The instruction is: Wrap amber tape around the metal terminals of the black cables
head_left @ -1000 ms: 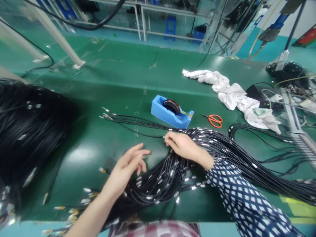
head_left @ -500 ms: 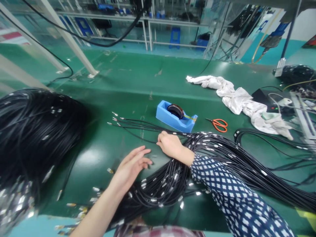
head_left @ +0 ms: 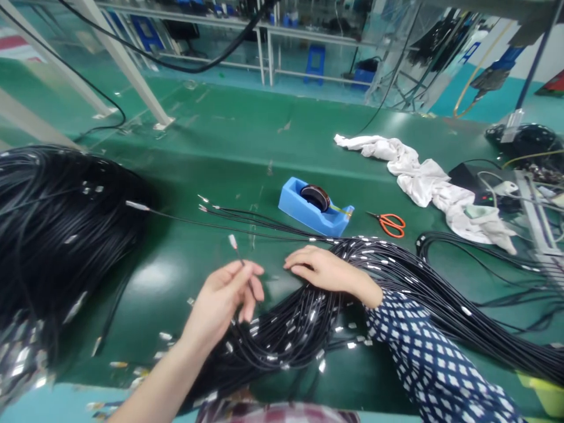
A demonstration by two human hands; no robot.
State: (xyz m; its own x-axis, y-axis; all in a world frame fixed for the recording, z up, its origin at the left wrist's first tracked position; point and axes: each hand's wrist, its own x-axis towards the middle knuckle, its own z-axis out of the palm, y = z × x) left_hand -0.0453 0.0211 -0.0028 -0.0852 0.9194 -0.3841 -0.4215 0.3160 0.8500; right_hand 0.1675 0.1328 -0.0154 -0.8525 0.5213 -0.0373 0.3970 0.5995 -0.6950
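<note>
Pinched between the thumb and fingers of my left hand [head_left: 227,294] is a thin black cable. Its pale connector end [head_left: 233,241] sticks up above the fingers. My right hand [head_left: 326,268] lies palm down over a thick bundle of black cables [head_left: 304,329], its fingers stretched out to the left. Whether the right palm presses on the cables is hidden. Beyond the hands, a few separate cable ends [head_left: 215,207] reach left across the green table. One longer cable [head_left: 137,205] extends farther left, toward a large heap of black cables [head_left: 70,223].
Behind the bundle stands a blue tape dispenser [head_left: 304,214] with a brown roll. Orange-handled scissors [head_left: 392,225] lie to its right. A crumpled white cloth [head_left: 423,176] stretches across the back right. White frame posts [head_left: 132,70] rise at the left.
My left hand has closed on a cable end that my right hand was pinching. The right hand has opened and shifted right. One cable now reaches farther left.
</note>
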